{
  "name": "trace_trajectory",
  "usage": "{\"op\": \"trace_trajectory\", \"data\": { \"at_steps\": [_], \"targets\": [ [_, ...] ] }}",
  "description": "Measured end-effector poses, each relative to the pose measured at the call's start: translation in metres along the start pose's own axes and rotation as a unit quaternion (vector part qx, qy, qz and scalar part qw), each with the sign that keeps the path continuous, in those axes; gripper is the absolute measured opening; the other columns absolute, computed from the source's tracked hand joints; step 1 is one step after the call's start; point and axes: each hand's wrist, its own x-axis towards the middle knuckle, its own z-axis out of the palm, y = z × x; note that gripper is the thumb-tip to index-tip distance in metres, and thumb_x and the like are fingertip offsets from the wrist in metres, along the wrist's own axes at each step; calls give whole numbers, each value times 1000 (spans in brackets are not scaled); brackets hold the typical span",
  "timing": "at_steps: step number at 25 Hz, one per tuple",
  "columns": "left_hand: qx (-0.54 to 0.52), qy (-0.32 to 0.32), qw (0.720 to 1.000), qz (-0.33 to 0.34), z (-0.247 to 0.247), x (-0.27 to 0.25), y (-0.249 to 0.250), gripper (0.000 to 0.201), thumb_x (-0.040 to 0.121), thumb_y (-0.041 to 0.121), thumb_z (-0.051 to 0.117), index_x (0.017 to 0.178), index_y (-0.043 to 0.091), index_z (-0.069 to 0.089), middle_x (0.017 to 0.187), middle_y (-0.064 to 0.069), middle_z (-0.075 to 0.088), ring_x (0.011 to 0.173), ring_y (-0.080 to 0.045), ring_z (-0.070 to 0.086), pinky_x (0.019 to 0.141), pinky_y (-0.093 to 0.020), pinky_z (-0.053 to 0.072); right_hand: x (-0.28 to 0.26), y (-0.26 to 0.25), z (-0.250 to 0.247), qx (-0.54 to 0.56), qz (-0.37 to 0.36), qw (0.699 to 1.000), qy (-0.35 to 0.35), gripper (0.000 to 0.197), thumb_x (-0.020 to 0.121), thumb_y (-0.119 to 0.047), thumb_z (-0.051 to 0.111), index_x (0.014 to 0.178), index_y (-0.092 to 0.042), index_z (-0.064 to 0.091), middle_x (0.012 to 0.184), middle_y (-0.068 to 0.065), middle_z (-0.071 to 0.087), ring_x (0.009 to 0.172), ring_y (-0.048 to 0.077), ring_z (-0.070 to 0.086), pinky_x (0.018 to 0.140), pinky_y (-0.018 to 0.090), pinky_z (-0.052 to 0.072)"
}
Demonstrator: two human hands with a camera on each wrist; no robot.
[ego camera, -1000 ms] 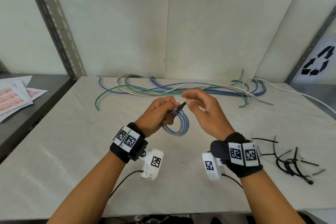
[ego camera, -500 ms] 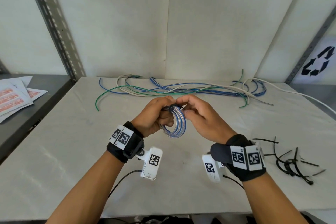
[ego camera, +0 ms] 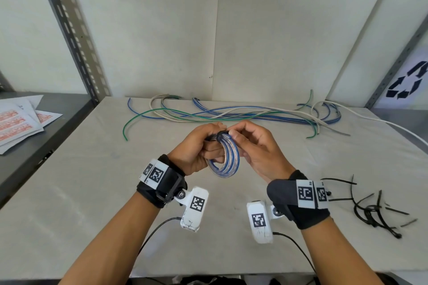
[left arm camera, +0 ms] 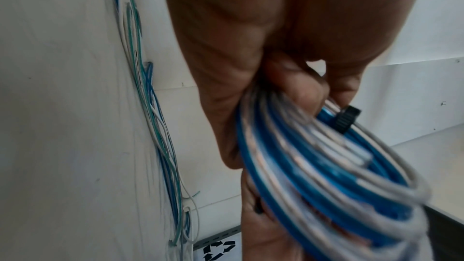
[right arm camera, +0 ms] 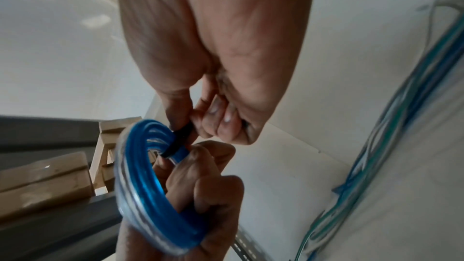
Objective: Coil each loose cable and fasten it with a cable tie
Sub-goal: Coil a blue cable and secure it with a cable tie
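A blue and clear cable coil (ego camera: 228, 161) (left arm camera: 323, 168) (right arm camera: 140, 184) hangs above the middle of the white table (ego camera: 92, 192). My left hand (ego camera: 199, 146) grips the coil's top left, fingers curled round its strands. A black cable tie (ego camera: 220, 136) (left arm camera: 346, 119) (right arm camera: 179, 140) wraps the coil's top. My right hand (ego camera: 252, 146) (right arm camera: 213, 122) pinches that tie between thumb and fingertips, right beside the left hand. Loose blue, green and white cables (ego camera: 231, 114) (left arm camera: 155, 126) (right arm camera: 391, 126) lie along the table's back.
A heap of spare black cable ties (ego camera: 372, 210) lies on the table at the right. Printed sheets (ego camera: 16, 122) sit on a dark shelf to the left. A white cable (ego camera: 393, 126) trails off the right edge. Walls close the back.
My right hand, open and raised above the tie's tail a second ago, has come down and closed on the tie at the coil's top. The left hand keeps its hold.
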Motion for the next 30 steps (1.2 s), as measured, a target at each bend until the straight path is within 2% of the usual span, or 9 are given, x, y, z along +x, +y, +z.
{"op": "trace_trajectory", "data": {
  "at_steps": [3, 8, 12, 14, 16, 20, 24, 26, 30],
  "targets": [
    [-7, 17, 1000, -8, -1, 1, 0, 33, 102, 17, 33, 72, 22, 18, 53, 4, 4, 44, -13, 4, 36, -16, 29, 0, 5, 5, 58, 20, 998, 13, 28, 82, -47, 77, 90, -20, 72, 83, 15, 55, 75, 28, 41, 69, 42, 38],
    [-18, 50, 998, -21, -1, -2, 1, 52, 103, 18, 37, 51, 23, 44, 55, 5, 6, 45, -10, 3, 38, -16, 11, 1, 8, 11, 83, 53, 995, 20, 38, 74, -52, 83, 91, -20, 74, 91, 24, 48, 92, 33, 36, 77, 43, 26],
    [-15, 46, 999, -11, -5, 0, 1, 36, 96, 24, 46, 61, 18, 41, 55, 5, 6, 44, -11, 5, 35, -13, 23, 0, 1, 4, -1, -5, 1000, -8, 12, 93, -29, 68, 94, -17, 69, 87, 12, 62, 82, 28, 51, 82, 41, 43],
    [5, 41, 999, 4, -8, 2, 0, 32, 94, 26, 49, 67, 18, 33, 55, 3, 6, 44, -11, 6, 35, -15, 28, 1, -3, -4, -79, -23, 995, -63, 9, 102, -13, 55, 98, -15, 63, 90, 2, 66, 85, 16, 61, 85, 32, 52],
    [4, 36, 999, 3, -9, 3, -2, 31, 93, 26, 50, 69, 19, 31, 56, 3, 6, 44, -11, 6, 35, -13, 28, 2, -5, -9, -107, -1, 990, -92, 10, 104, -14, 50, 99, -15, 59, 84, -1, 62, 76, 12, 57, 73, 26, 51],
    [1, 25, 1000, -7, -9, 3, -2, 25, 92, 28, 50, 76, 17, 35, 56, 5, 8, 43, -10, 8, 34, -12, 26, -2, -4, -6, -70, 10, 996, -61, 13, 103, -12, 51, 92, -12, 57, 70, -1, 51, 59, 9, 41, 55, 21, 37],
    [4, 31, 999, -23, -13, 2, -5, 25, 94, 31, 51, 77, 18, 38, 56, 6, 8, 44, -8, 7, 36, -12, 17, -5, 1, 4, 18, 18, 999, -26, 15, 99, -15, 59, 84, -13, 59, 67, 1, 48, 55, 13, 30, 51, 24, 28],
    [2, 17, 1000, -25, -14, 3, -6, 24, 95, 32, 50, 80, 16, 39, 56, 6, 8, 43, -7, 8, 35, -11, 22, -5, 4, 5, 36, 28, 999, -17, 18, 95, -24, 66, 82, -14, 59, 68, 4, 50, 57, 17, 30, 53, 27, 28],
    [-20, -20, 999, -27, -13, 1, -6, 28, 97, 33, 45, 80, 10, 48, 56, 5, 7, 43, -8, 9, 35, -12, 31, -2, 9, 4, 62, 48, 997, -9, 34, 83, -44, 78, 85, -15, 62, 88, 26, 53, 81, 37, 40, 77, 50, 34]
  ]
}}
